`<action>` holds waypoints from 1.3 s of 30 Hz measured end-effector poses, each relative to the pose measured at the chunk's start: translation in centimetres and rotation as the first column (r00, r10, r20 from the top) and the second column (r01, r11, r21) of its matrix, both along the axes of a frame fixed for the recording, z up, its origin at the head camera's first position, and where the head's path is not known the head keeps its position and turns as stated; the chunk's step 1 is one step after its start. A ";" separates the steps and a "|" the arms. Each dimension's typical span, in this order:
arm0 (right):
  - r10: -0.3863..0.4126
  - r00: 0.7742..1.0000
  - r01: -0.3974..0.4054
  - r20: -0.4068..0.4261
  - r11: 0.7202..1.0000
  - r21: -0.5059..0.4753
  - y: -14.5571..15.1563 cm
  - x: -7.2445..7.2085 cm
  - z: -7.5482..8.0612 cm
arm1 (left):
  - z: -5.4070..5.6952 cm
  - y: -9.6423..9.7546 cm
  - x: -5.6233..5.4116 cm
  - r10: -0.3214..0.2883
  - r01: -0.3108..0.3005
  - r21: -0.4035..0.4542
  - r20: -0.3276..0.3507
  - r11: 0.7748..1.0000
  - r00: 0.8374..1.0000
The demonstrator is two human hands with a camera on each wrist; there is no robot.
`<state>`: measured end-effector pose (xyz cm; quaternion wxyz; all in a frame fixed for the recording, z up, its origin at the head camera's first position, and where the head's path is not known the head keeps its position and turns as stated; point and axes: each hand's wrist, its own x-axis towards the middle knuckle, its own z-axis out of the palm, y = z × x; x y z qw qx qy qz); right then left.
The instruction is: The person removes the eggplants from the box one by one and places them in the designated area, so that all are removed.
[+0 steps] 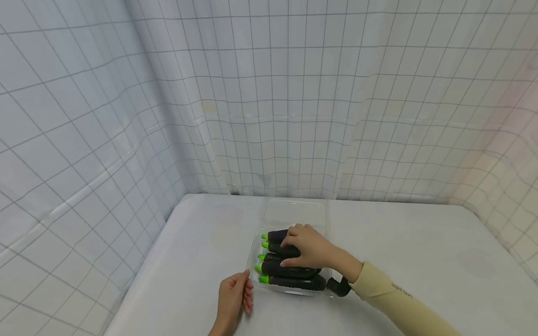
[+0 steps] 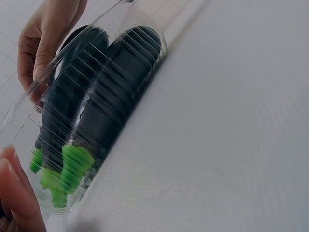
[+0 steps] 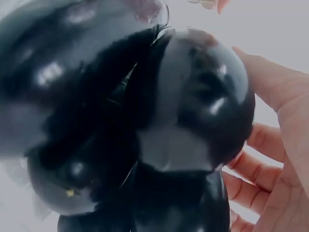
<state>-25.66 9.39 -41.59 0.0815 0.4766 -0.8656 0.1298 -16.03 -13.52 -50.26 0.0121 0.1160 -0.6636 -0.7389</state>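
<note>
- One left hand (image 1: 231, 296), lower centre of the head view, bends its fingers loosely round nothing beside the lower-left corner of the clear box (image 1: 255, 247).
- That box lies open at lower centre, its lid (image 1: 295, 212) towards mid-frame.
- Five eggplants (image 1: 296, 283) lie inside it, green stems (image 1: 263, 279) leftward.
- Right hand (image 1: 310, 246), lower centre, grips one eggplant; which, I cannot tell.
- Yellow sleeve (image 1: 391, 294), lower right.

Observed: sleeved right forearm (image 1: 399, 296) angled inward; right hand (image 1: 308, 246) palm down, fingers bent, thumb apart. Left hand (image 1: 233, 295) lies thumb uppermost, fingers loosely curled.
</note>
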 end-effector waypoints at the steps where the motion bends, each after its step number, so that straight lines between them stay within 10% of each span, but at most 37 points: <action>1: -0.001 1.000 0.002 -0.007 1.000 0.006 0.0 0.1 -0.1 | 0.1 0.0 0.0 -0.002 0.002 -0.004 0.000 1.000 1.000; 39: 0.018 0.996 -0.001 -0.083 0.978 0.208 -0.4 2.2 -0.3 | 0.0 0.2 0.2 -0.032 0.031 -0.020 -0.034 0.999 0.999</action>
